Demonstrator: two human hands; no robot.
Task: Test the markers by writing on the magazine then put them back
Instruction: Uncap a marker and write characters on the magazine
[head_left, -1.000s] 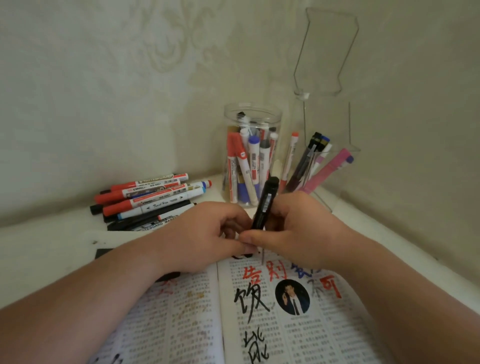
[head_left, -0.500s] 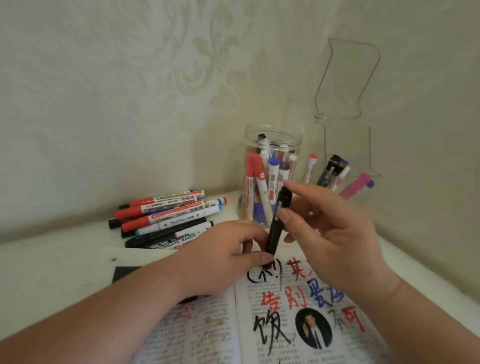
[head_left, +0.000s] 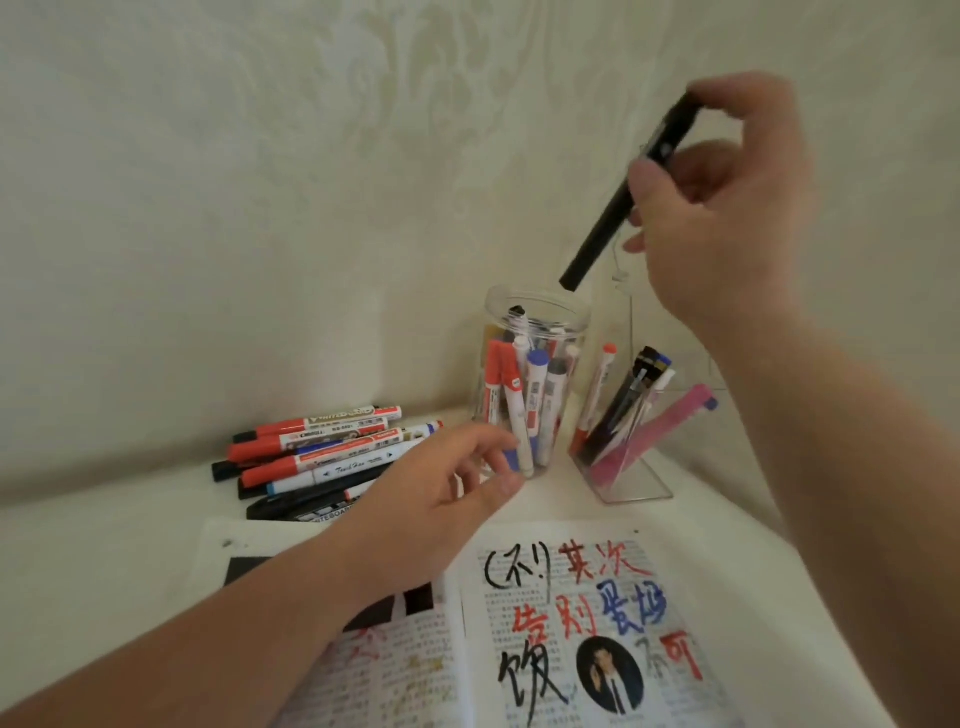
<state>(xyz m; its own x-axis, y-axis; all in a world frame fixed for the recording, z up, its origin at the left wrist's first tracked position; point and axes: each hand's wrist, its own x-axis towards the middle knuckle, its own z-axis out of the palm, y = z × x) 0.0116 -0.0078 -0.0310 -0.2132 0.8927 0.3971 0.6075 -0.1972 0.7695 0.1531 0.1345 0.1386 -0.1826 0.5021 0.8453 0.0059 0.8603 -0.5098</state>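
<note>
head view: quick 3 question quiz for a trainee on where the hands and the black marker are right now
1. True or false: the right hand holds the black marker tilted, its lower end just above the clear jar.
2. Choose one. The left hand is:
A. gripping a red marker
B. open and holding nothing, near the foot of the jar
C. pressed flat on the magazine
3. Fill the gap: the loose markers lie in a pile to the ___ of the jar.

Key: 1 true; 2 B; 3 left
</note>
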